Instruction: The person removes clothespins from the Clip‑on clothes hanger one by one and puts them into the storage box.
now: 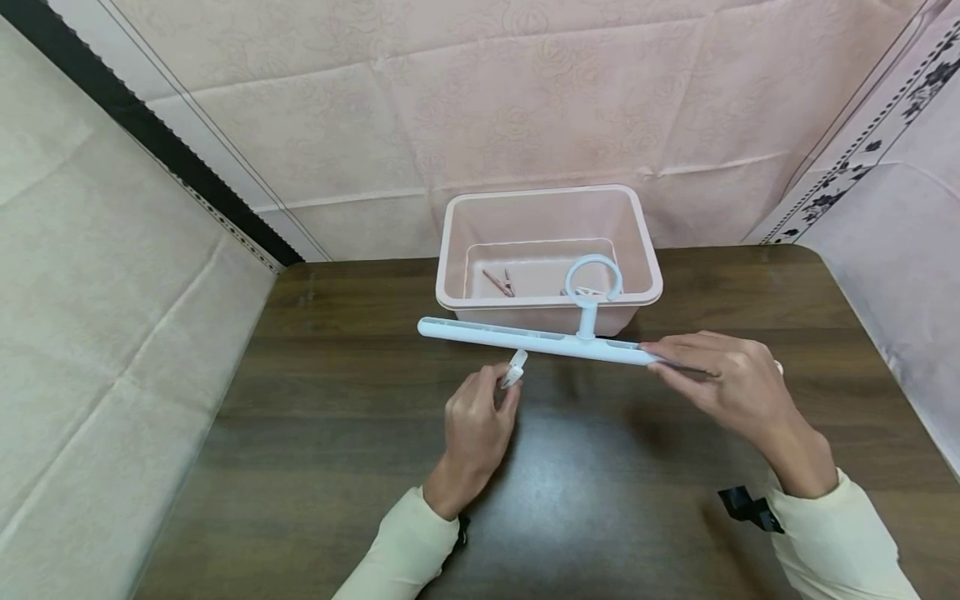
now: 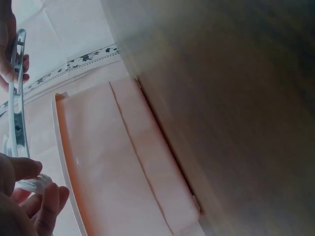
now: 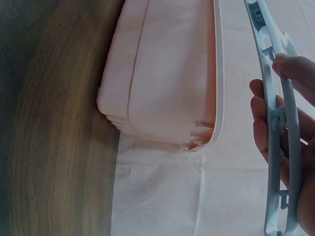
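Observation:
My right hand (image 1: 738,379) grips one end of a light blue plastic hanger bar (image 1: 495,334), held level above the table in front of the basket. A round open hook (image 1: 596,260) rises from the middle of the bar and overlaps the basket rim in the head view. Seen from the right wrist, the hanger (image 3: 272,128) is a long narrow frame with small cross-pieces, the thumb and fingers on either side of it. Just below the bar, my left hand (image 1: 476,425) pinches a small white clothespin (image 1: 516,367) between thumb and fingertips.
A pale pink plastic basket (image 1: 540,319) stands at the table's back edge, with a few brownish clothespins (image 1: 498,283) and some whitish ones inside. The dark wooden table (image 1: 337,400) has cloth-covered walls (image 1: 525,100) behind it and at both sides.

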Demonstrator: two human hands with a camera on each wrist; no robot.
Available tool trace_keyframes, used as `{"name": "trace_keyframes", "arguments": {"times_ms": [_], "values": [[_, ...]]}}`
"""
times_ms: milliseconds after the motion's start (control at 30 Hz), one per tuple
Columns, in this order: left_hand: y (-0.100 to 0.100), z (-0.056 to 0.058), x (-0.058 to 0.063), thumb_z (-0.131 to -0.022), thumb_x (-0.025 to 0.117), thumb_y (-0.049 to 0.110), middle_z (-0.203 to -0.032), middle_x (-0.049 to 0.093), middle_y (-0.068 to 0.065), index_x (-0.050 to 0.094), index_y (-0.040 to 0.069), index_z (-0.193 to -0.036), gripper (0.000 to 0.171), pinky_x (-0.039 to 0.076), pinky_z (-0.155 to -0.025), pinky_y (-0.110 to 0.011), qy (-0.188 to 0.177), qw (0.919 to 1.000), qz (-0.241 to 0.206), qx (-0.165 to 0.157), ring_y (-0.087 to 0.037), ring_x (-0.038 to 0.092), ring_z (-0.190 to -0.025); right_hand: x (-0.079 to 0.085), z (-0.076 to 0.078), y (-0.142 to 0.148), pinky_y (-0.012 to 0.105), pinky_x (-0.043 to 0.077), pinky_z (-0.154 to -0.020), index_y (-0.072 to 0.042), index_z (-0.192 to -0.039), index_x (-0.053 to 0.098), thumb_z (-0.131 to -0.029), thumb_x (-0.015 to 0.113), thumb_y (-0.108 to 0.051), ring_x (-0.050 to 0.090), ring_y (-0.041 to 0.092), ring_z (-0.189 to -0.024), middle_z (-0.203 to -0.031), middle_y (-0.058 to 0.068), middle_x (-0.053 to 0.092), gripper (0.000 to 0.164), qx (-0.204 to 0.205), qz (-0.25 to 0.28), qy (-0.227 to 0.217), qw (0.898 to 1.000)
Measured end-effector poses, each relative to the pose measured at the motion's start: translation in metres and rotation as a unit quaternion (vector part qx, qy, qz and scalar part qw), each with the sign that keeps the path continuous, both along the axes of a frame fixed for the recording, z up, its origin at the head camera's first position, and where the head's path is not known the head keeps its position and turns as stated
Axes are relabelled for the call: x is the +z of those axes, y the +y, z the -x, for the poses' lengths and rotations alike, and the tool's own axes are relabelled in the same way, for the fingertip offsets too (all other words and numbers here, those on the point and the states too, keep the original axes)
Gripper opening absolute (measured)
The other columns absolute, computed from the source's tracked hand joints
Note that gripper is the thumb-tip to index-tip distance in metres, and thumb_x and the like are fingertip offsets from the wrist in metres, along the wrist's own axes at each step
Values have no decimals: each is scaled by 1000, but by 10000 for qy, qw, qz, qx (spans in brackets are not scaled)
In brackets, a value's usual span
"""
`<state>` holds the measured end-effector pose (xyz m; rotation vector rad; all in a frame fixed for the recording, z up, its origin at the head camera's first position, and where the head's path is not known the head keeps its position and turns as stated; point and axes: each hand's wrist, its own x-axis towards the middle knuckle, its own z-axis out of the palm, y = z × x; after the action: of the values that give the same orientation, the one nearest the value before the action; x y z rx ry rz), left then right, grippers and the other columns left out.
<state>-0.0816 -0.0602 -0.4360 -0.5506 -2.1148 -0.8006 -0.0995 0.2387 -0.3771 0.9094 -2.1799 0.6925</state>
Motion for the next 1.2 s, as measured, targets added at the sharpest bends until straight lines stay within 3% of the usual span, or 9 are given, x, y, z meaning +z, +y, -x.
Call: {"name": "trace_keyframes", "arguments": {"times_ms": [267, 500, 733, 1000, 1200], "values": [[-5, -5, -1, -80, 79, -5, -84, 69, -6, 66, 2, -96, 22, 55, -63, -35, 7, 9998, -135, 150, -23, 64, -75, 0, 0, 0, 24, 50, -59, -14, -93, 83, -99, 59, -48, 71, 17, -73, -91, 2, 76, 42, -12, 48, -19, 10000], [-9, -9, 2, -83, 78, -5, -95, 68, -10, 65, 0, -98, 20, 55, -64, -33, -76, 9998, -155, -52, -21, 64, -77, -1, -1, 1, 18, 49, -64, -14, -94, 83, -99, 59, -50, 71, 15, -75, -92, 1, 76, 43, -24, 91, -119, 9999], [-12, -15, 9, -87, 75, -1, -92, 66, -9, 66, 1, -97, 13, 55, -63, -31, 61, 9998, -94, -145, -20, 63, -76, -2, -1, 2, 14, 47, -66, -13, -94, 82, -98, 60, -50, 70, 10, -76, -91, 1, 76, 42, 101, 206, -267, 9994], [-19, -23, 11, -91, 70, 0, -91, 67, -10, 68, -1, -97, 6, 56, -67, -32, 296, 9994, 41, -184, -24, 65, -77, 1, -2, 1, 16, 43, -54, -11, -95, 81, -99, 57, -47, 64, 6, -65, -86, 0, 75, 43, 143, 50, -304, 9994], [-22, -26, 19, -93, 68, 1, -93, 68, -11, 68, -2, -98, 5, 56, -67, -30, 389, 9983, -32, -442, -24, 66, -78, 2, -1, 1, 14, 46, -56, -10, -96, 81, -99, 58, -47, 65, 7, -66, -87, 0, 75, 44, 285, 9, -344, 9990]]}}
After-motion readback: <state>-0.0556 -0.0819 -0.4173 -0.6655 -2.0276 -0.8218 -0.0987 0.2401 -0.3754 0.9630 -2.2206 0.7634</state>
